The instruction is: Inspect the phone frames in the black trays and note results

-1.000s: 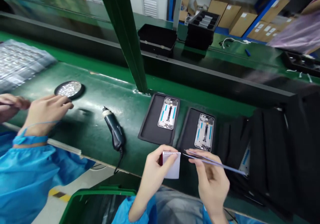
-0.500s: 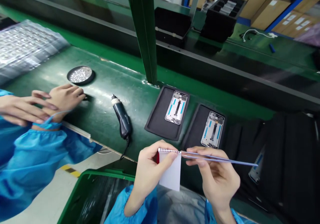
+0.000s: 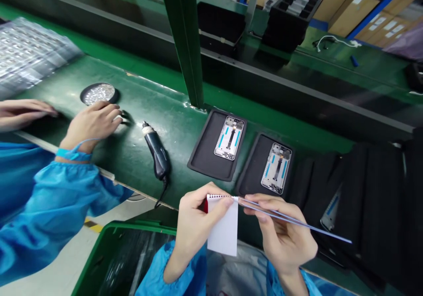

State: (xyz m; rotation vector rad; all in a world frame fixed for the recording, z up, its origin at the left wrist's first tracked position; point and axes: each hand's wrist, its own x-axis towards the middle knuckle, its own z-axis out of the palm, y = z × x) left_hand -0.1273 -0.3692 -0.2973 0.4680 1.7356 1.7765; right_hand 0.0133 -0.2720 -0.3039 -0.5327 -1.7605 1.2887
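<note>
Head view: the left hand (image 3: 194,219) is pinching a small white paper card with a dotted top edge (image 3: 223,225), while the right hand (image 3: 284,238) is gripping thin silver tweezers (image 3: 291,219), whose tips are touching the card's top corner. Just beyond, two flat black trays (image 3: 206,152) are each holding a silver phone frame (image 3: 229,137).

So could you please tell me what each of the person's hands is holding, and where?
Left hand pinches the white paper sheet at its dotted top edge; right hand grips the thin blue-grey tweezers near their tips.
</note>
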